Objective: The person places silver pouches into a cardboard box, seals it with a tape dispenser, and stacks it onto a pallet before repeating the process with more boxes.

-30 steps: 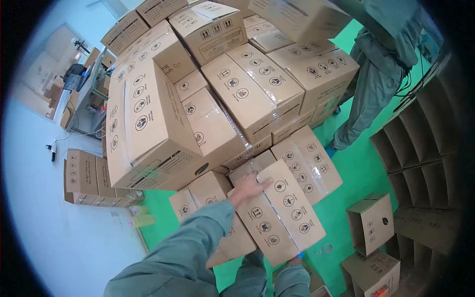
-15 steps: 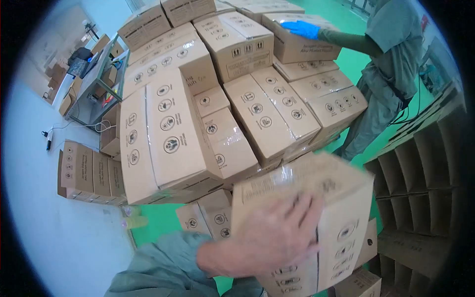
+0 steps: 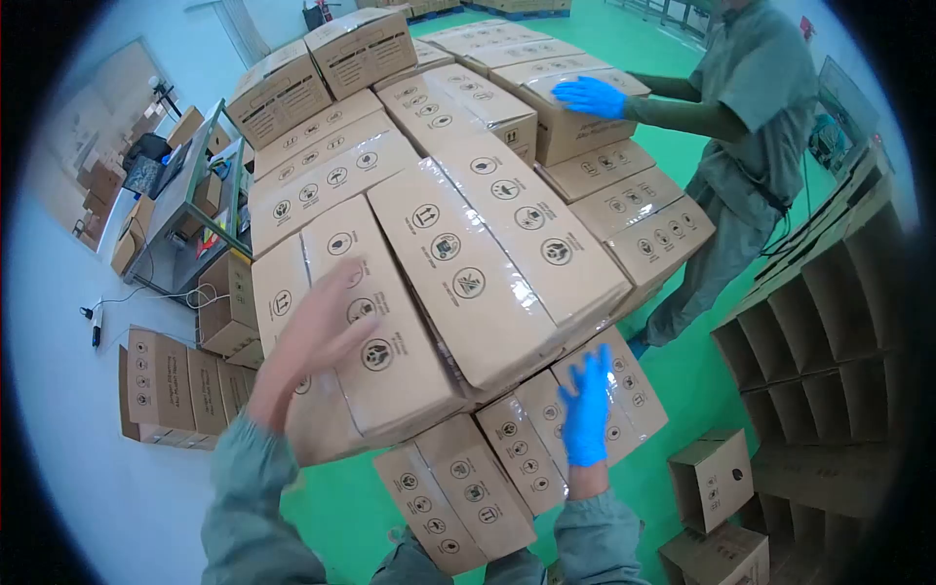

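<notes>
A taped cardboard carton (image 3: 497, 258) with printed handling symbols lies on top of the stack in front of me. My left hand (image 3: 317, 336) is bare and open, its fingers stretched out over the neighbouring carton (image 3: 405, 385) on the left. In a blue glove, my right hand (image 3: 587, 414) stands open with spread fingers below the front edge of the middle carton, holding nothing. Behind it, lower down, sits another carton (image 3: 526, 453). One more low carton (image 3: 450, 492) lies just in front of my legs.
Across the stack, a person (image 3: 746, 127) rests a blue-gloved hand (image 3: 590, 97) on a far carton (image 3: 575, 132). Open, empty cartons (image 3: 819, 341) are piled at the right. On the left stand a metal table (image 3: 190, 219) and more cartons (image 3: 171, 390) by the wall.
The carton under my left hand has gone from in front of me onto the middle of the stack. My left hand has let go and moved left; my gloved right hand has come into view.
</notes>
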Available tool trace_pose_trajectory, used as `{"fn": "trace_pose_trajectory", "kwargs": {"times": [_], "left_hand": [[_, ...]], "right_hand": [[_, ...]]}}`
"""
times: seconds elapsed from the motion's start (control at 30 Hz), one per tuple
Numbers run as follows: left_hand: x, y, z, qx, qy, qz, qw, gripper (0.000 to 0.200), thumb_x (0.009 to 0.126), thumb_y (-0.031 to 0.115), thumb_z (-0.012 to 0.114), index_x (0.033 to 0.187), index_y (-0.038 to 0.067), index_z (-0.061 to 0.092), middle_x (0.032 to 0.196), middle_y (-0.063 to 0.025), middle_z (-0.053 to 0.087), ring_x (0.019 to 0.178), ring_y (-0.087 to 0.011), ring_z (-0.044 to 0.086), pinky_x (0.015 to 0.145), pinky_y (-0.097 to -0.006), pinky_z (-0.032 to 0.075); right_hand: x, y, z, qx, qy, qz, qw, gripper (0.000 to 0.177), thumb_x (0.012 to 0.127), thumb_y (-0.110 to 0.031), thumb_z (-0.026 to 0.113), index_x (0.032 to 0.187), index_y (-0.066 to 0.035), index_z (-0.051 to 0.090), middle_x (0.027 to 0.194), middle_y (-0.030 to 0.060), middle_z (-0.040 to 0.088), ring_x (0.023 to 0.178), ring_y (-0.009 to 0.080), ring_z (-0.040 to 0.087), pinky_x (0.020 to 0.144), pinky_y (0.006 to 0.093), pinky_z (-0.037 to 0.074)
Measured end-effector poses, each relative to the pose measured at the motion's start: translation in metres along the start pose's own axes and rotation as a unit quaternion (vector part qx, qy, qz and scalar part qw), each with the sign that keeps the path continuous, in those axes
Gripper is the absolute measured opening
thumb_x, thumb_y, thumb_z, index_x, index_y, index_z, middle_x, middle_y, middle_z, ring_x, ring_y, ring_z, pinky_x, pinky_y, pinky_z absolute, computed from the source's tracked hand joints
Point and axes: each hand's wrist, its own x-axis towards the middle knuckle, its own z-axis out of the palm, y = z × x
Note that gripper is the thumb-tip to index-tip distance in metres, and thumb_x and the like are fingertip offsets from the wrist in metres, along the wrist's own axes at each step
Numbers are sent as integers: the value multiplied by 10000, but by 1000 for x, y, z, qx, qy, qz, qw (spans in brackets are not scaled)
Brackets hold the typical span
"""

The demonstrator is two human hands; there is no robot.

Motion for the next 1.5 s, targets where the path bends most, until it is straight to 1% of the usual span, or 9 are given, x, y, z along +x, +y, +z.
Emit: {"fn": "trace_pose_trajectory", "kwargs": {"times": [0.13, 0.37, 0.47, 0.57, 0.63, 0.93, 1.27, 1.37, 1.5], "left_hand": [[-134, -78, 3, 6, 251, -178, 951, 794, 814, 275, 672, 1443, -45, 310, 1488, -216, 357, 1393, -336, 321, 1117, -405, 304], [-151, -73, 93, -748, 286, -242, 547, 554, 1002, 392, 415, 1426, 39, 369, 1383, -142, 478, 1210, -255, 503, 997, -402, 444], [-145, -58, 90, -784, 259, -225, 517, 539, 980, 388, 467, 1379, 28, 426, 1327, -129, 523, 1171, -235, 524, 1006, -390, 432], [-253, -156, 186, -271, 145, -241, 921, 528, 974, 377, 492, 1365, 26, 438, 1273, -106, 546, 1164, -213, 515, 1015, -377, 407], [-290, -182, 246, -332, 169, -464, 803, 468, 952, 301, 569, 1301, -3, 496, 1197, -84, 561, 1125, -195, 516, 997, -348, 396], [-266, -199, 335, -277, 132, -421, 854, 264, 931, 118, 564, 1044, -104, 648, 973, -155, 687, 920, -250, 627, 834, -368, 486], [-315, -210, 386, -183, -346, -528, 754, 648, 954, 469, 494, 1406, 9, 422, 1229, -158, 606, 1030, -280, 619, 825, -352, 524], [-305, -179, 390, -619, -257, -527, 523, 624, 998, 492, 385, 1428, 40, 399, 1328, -153, 546, 1124, -293, 585, 917, -412, 518], [-312, -170, 376, -635, -254, -468, 559, 605, 1007, 467, 397, 1435, 39, 392, 1353, -162, 528, 1174, -270, 559, 969, -405, 487]], "right_hand": [[27, -21, -2, 29, 110, -140, 984, 652, 987, -464, 427, 1539, -218, 182, 1556, 106, 236, 1403, 307, 266, 1095, 504, 287], [59, -6, 108, 251, 15, -271, 929, 639, 1035, -422, 328, 1546, -118, 96, 1604, 69, 101, 1446, 249, 196, 1173, 366, 216], [68, 37, 81, -102, 178, -333, 920, 641, 1031, -372, 383, 1538, -77, 122, 1597, 93, 151, 1437, 256, 235, 1169, 376, 222], [-3, 61, 44, -301, 51, -134, 943, 577, 998, -253, 488, 1482, -14, 285, 1521, 196, 302, 1397, 294, 317, 1160, 380, 232], [-44, 138, -30, -471, 74, -122, 871, 546, 982, -261, 514, 1437, 3, 370, 1478, 219, 368, 1363, 308, 372, 1141, 381, 268], [-237, 251, -141, 27, 258, 311, 914, 630, 1008, -501, 384, 1466, -68, 365, 1469, 111, 413, 1312, 249, 424, 1095, 381, 331], [-243, 263, -201, 185, 182, 238, 936, 711, 984, -601, 327, 1445, -62, 381, 1420, 109, 471, 1277, 258, 469, 1082, 399, 364], [-223, 244, -195, 178, 197, 274, 924, 713, 978, -611, 333, 1424, -62, 423, 1381, 99, 513, 1256, 245, 489, 1066, 385, 381], [-206, 247, -200, 101, 231, 299, 921, 581, 878, -506, 580, 1289, -96, 559, 1245, 112, 610, 1120, 277, 583, 968, 430, 459]]}}
